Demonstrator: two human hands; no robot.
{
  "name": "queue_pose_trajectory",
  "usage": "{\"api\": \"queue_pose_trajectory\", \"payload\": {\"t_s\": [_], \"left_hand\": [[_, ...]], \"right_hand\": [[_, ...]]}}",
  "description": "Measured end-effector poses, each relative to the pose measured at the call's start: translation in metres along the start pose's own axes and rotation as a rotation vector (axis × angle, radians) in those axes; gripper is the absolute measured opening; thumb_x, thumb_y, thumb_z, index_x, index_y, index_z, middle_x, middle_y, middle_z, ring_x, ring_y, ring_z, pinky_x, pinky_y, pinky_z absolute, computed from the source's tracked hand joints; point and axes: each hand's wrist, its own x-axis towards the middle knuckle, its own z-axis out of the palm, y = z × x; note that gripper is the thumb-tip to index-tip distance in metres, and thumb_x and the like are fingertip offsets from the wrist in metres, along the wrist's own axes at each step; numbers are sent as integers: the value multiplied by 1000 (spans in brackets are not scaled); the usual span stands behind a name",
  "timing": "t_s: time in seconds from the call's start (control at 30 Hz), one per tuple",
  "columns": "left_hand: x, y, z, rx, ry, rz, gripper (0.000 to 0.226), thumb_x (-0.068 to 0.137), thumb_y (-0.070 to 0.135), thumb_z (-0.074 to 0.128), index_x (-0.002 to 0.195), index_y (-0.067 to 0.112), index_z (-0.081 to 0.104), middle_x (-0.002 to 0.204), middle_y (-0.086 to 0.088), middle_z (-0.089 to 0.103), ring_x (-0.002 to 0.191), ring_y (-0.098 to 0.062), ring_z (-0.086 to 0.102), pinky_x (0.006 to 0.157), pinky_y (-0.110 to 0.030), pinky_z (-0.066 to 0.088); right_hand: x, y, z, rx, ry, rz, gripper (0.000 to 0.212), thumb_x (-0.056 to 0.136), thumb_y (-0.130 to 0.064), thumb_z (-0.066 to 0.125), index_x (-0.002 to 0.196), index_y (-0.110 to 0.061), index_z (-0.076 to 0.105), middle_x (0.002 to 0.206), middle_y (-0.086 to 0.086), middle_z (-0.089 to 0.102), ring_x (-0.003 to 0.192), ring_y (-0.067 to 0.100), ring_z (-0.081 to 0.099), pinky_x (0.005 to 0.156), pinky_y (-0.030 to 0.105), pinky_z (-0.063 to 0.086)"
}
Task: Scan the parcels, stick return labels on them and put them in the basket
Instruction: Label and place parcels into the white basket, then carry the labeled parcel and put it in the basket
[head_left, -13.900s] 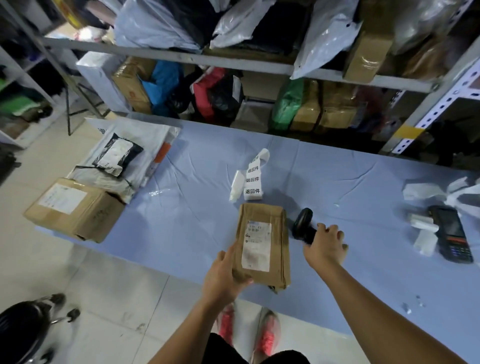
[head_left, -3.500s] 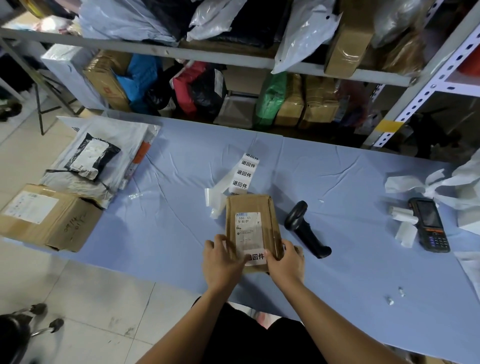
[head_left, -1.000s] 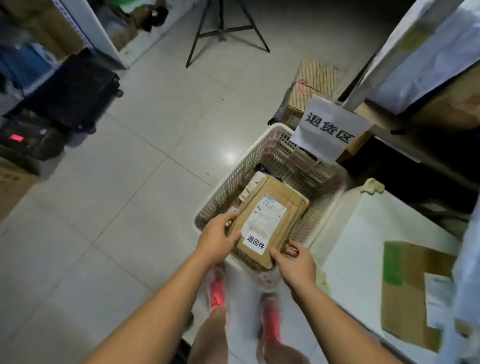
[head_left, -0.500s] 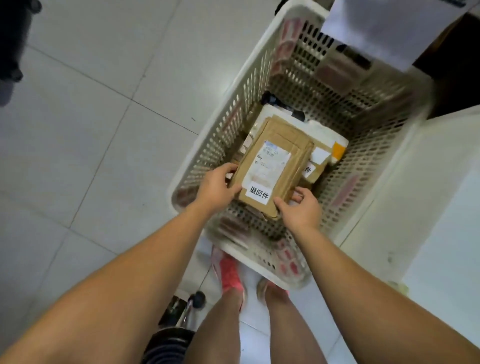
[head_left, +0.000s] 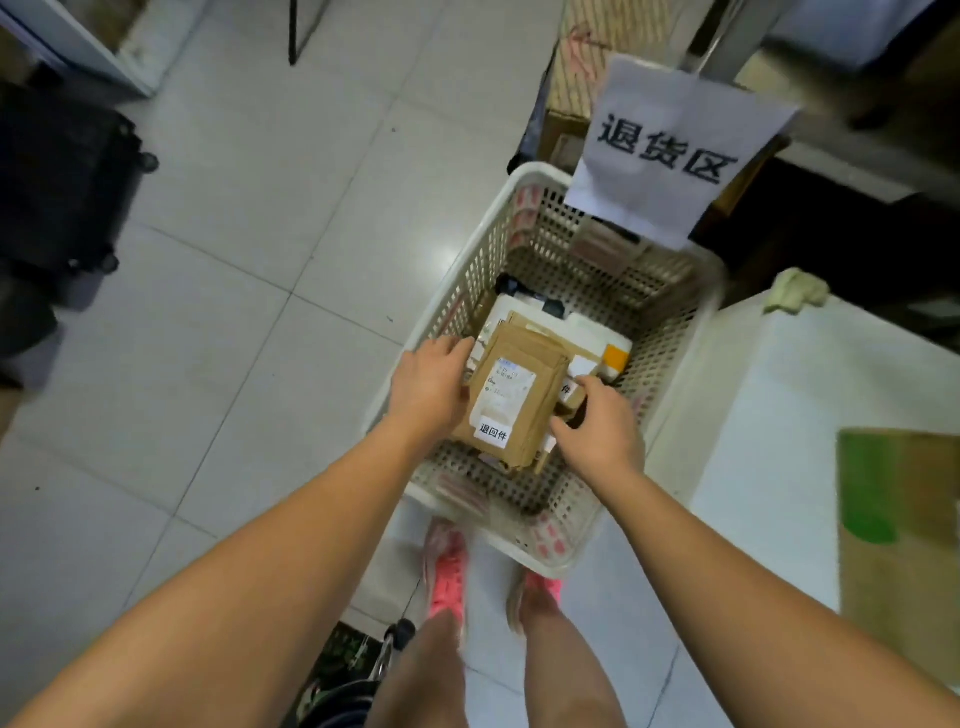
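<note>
A brown cardboard parcel lies low inside the white lattice basket, on top of other parcels, tilted so its near end points toward the person. The left hand grips its left edge with fingers curled over the far-left corner. The right hand holds the right edge between thumb and curled fingers.

On the parcel's top face is a white shipping label whose small print is too blurred to read. At the near end of that face is a small white return label printed in black with 退回件.

Under the parcel's right side a second sticker shows only the character 件. A white parcel with an orange patch lies beneath, toward the basket's far side.

A paper sign hangs over the basket's far rim, reading 退货区 in large black characters.

The basket stands on a pale tiled floor, with the person's pink shoes just at its near side. A black suitcase stands far left. On a white surface to the right lies a cardboard box with a green strip.
</note>
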Motion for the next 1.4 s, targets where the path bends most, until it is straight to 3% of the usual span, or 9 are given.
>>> {"api": "queue_pose_trajectory", "payload": {"t_s": [0.13, 0.27, 0.47, 0.63, 0.77, 0.97, 1.2, 1.3, 1.4], "left_hand": [[-26, 44, -89, 127, 102, 149, 63, 80, 19, 70, 138, 22, 46, 135, -3, 53, 121, -24, 50, 98, -41, 45], [-56, 95, -179, 148, 191, 262, 52, 83, 23, 67, 131, 21, 49, 127, -4, 57, 114, -25, 53, 92, -41, 50], [-104, 183, -293, 285, 288, 424, 46, 86, 28, 62, 129, 21, 50, 124, -5, 56, 116, -26, 51, 91, -39, 49], [-163, 262, -334, 371, 415, 506, 45, 87, 35, 63, 129, 21, 54, 125, -4, 57, 119, -25, 51, 92, -39, 45], [-216, 332, -323, 382, 442, 552, 42, 88, 36, 62, 128, 24, 55, 124, -1, 60, 117, -22, 53, 91, -37, 46], [-306, 419, -257, 296, 312, 534, 43, 90, 45, 58, 126, 22, 53, 127, -3, 57, 120, -27, 52, 91, -41, 45], [-369, 462, -172, 254, 159, 429, 43, 91, 45, 55, 127, 22, 51, 120, -3, 58, 115, -25, 53, 89, -41, 45], [-377, 468, -145, 203, 119, 332, 39, 94, 49, 46, 120, 21, 52, 113, -5, 62, 106, -26, 58, 80, -38, 45], [-374, 467, -116, 37, -41, 220, 48, 95, 56, 41, 121, 18, 54, 114, -9, 64, 102, -28, 61, 73, -33, 45]], "right_hand": [[-60, -29, -91, -172, 75, -51, 55, 88, -32, 68, 138, -29, 46, 137, -4, 53, 127, 23, 46, 96, 40, 44], [-129, -42, -181, -197, 228, -44, 57, 91, -33, 65, 144, -27, 42, 143, -3, 49, 133, 23, 42, 104, 40, 39], [-226, -31, -301, -167, 449, -3, 52, 92, -30, 63, 140, -25, 45, 136, -1, 53, 126, 25, 47, 97, 40, 44], [-293, 15, -369, -95, 566, 30, 54, 90, -31, 62, 141, -25, 44, 137, 2, 53, 127, 27, 47, 94, 41, 45], [-344, 86, -401, -86, 604, 41, 48, 89, -34, 63, 133, -22, 48, 132, 4, 54, 122, 28, 50, 88, 38, 45], [-419, 217, -422, 55, 584, 103, 54, 86, -35, 66, 136, -26, 48, 133, 2, 55, 122, 26, 51, 84, 37, 45], [-458, 324, -403, 179, 482, 159, 57, 87, -34, 66, 140, -22, 48, 141, 2, 53, 128, 27, 50, 93, 37, 46], [-456, 347, -385, 255, 395, 189, 62, 87, -36, 67, 142, -18, 47, 143, 6, 52, 129, 27, 49, 97, 37, 46], [-449, 362, -362, 321, 274, 238, 71, 88, -43, 68, 146, -12, 42, 147, 10, 49, 134, 28, 47, 106, 37, 42]]}}
